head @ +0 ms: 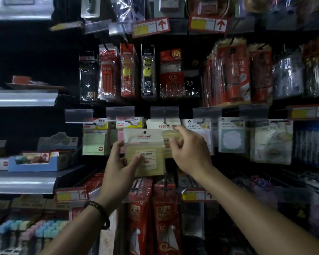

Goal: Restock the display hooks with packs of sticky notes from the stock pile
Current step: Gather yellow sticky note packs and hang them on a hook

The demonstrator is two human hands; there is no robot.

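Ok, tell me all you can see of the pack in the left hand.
The pack is a pale yellow pad in clear wrap under a white header card with red lettering and a round hang hole. It is upright, off the hooks. The left hand grips its left side, thumb on the front label.

Left grip (122, 159) and right grip (189, 150), raised side by side, both curled, pinching.

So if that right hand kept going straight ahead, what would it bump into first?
Probably the hanging yellow pack; the right hand seems to be pinching it, though depth is unclear.
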